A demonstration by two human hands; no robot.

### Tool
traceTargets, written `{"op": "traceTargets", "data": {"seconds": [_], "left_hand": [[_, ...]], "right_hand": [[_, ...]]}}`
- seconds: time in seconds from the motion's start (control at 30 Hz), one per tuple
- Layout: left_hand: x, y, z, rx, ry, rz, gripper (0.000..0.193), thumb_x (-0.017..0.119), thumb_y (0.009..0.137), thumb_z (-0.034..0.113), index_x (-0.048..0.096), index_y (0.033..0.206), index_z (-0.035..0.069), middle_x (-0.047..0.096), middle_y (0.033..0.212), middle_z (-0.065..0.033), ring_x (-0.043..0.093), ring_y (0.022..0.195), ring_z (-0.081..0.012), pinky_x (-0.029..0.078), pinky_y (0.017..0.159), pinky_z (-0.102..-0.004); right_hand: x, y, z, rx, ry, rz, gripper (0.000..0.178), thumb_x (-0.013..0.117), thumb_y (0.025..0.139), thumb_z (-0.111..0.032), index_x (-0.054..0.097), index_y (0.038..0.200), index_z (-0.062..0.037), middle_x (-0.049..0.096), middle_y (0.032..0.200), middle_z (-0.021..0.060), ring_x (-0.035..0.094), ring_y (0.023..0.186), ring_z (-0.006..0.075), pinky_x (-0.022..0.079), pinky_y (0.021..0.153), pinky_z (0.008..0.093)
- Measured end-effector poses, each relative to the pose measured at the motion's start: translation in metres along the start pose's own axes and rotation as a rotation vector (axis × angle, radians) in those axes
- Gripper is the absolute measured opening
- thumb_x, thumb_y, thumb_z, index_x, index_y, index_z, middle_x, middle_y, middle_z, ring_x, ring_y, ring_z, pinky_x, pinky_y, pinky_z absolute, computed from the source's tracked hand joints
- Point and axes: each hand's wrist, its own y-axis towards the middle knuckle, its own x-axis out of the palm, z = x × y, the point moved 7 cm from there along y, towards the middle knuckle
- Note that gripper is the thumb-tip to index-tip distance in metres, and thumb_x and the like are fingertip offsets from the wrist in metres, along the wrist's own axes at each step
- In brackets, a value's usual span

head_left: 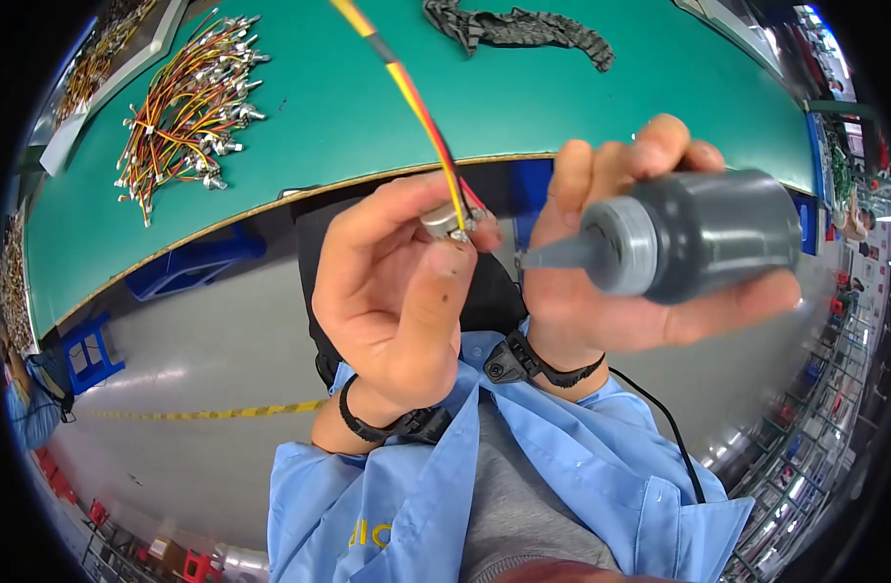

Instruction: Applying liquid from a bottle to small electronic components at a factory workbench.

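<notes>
Left grip [397, 291] of mine pinches a little round metal part [441, 222], just left of the dark bottle [732, 233], with coloured wires [426, 126] sticking up. Right grip [581, 316] is loosely curled around that bottle. If I squeeze it too hard, stuff inside might spill out. If my pinch goes loose, the metal part could drop.

Bright, even indoor light on the green workbench [338, 121]; grey floor [222, 340] below it shows white glare streaks, and the dark squeeze bottle [722, 233] before its near edge carries a soft sheen. Bottle and right hand [596, 316] slightly motion-blurred. Fisheye bends the workbench's edge into an arc; shelving [810, 437] right of it curves and softens toward the black rim.
</notes>
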Motion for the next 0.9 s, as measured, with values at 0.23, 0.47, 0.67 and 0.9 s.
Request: {"op": "traceTargets", "data": {"seconds": [0.23, 0.47, 0.67, 0.9], "left_hand": [[0.003, 0.0, 0.006, 0.068, -0.022, -0.204, 0.03, 0.056, 0.087, -0.001, 0.051, 0.115, -0.011, 0.061, 0.097, -0.021, 0.056, 0.078, -0.0186, 0.049, 0.069, -0.0314], [0.009, -0.003, 0.005, 0.036, 0.059, -0.183, 0.035, 0.055, 0.086, 0.008, 0.05, 0.118, -0.005, 0.057, 0.087, -0.0191, 0.052, 0.074, -0.0216, 0.043, 0.063, -0.0335], [0.013, -0.004, 0.006, 0.06, 0.108, -0.2, 0.037, 0.055, 0.085, 0.013, 0.05, 0.118, -0.002, 0.055, 0.083, -0.0177, 0.05, 0.074, -0.0236, 0.041, 0.062, -0.0353], [0.014, -0.004, 0.008, 0.093, -0.057, -0.219, 0.029, 0.058, 0.084, -0.005, 0.052, 0.111, -0.011, 0.061, 0.097, -0.0229, 0.056, 0.084, -0.0203, 0.047, 0.069, -0.0287]], "right_hand": [[0.026, 0.001, -0.022, -0.148, -0.246, -0.186, 0.083, 0.066, 0.076, -0.067, 0.048, 0.125, -0.0018, 0.051, 0.109, 0.0141, 0.036, 0.063, 0.0148, 0.028, 0.065, 0.0303], [0.032, 0.001, -0.024, -0.201, -0.282, -0.191, 0.084, 0.064, 0.077, -0.068, 0.048, 0.124, -0.0006, 0.051, 0.106, 0.0142, 0.034, 0.062, 0.0142, 0.027, 0.062, 0.0304], [0.029, 0.0, -0.028, -0.235, -0.306, -0.184, 0.084, 0.062, 0.078, -0.069, 0.047, 0.125, 0.0002, 0.05, 0.105, 0.0147, 0.034, 0.061, 0.0142, 0.026, 0.061, 0.0299], [0.03, 0.0, -0.033, -0.217, -0.407, -0.246, 0.083, 0.06, 0.079, -0.068, 0.047, 0.124, 0.0005, 0.05, 0.104, 0.015, 0.035, 0.062, 0.0142, 0.027, 0.061, 0.0295]]}}
